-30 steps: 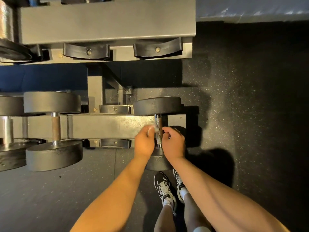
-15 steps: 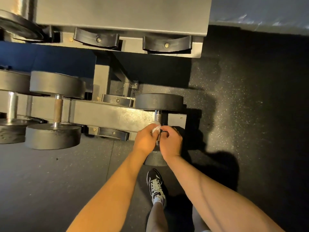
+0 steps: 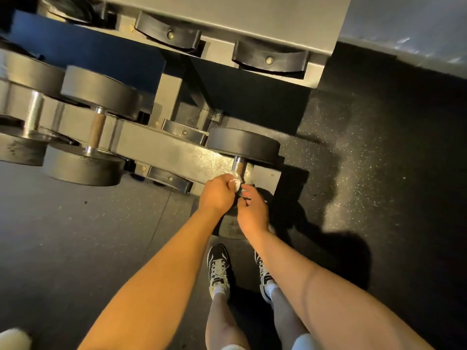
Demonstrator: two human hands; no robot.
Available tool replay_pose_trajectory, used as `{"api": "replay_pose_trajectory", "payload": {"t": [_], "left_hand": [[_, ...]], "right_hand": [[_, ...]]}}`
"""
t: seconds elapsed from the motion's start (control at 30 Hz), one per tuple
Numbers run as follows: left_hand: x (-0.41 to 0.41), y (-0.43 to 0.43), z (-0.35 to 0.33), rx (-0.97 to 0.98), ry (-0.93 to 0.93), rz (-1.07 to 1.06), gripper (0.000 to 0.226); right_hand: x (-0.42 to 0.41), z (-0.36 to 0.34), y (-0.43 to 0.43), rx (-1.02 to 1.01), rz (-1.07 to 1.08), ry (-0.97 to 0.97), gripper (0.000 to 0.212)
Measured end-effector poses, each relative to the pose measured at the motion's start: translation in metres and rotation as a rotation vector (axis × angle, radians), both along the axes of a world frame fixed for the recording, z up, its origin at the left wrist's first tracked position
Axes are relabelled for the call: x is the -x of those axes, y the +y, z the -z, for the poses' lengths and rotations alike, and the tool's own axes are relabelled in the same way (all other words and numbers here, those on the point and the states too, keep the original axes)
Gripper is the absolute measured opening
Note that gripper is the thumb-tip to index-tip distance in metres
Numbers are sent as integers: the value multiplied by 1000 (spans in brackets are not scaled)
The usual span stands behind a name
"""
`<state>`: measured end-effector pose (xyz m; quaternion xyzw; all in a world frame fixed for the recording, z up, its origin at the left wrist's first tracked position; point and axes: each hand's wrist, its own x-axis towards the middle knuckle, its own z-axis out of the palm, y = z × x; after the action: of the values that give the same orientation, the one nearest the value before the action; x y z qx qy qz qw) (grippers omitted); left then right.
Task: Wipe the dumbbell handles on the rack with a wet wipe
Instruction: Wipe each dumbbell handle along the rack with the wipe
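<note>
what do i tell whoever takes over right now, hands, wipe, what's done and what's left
Left hand: grip closed on the wet wipe, at the handle of the rightmost dumbbell on the lower rack.
Right hand: at that handle's near end; hold unclear.
Done: this handle looks mid-wipe.
Left: finish it, then the brown handle and steel handle further left; cannot tell if already wiped.

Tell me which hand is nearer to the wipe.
Left. The left hand holds the wipe in its fingers at the handle; the right hand is close beside the wipe, on its right.
</note>
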<state>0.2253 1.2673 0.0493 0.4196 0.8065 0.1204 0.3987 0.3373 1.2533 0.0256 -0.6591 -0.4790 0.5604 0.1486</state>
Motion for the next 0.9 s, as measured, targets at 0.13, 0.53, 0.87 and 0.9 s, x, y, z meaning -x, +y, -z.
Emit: {"api": "replay_pose_trajectory", "payload": {"t": [0.13,0.53,0.87,0.9], "left_hand": [[-2,-12,-10,153,145,125,28],[-4,-49,-7,-61,195,188,40],[-7,-52,-10,-188,123,-63,32],[-10,-49,-11,-144,182,-67,34]], "right_hand": [[-9,-5,2,30,23,34,41],[-23,-28,12,65,-109,208,24],[-4,-37,50,-157,153,80,18],[-4,-34,54,-190,190,73,19]]}}
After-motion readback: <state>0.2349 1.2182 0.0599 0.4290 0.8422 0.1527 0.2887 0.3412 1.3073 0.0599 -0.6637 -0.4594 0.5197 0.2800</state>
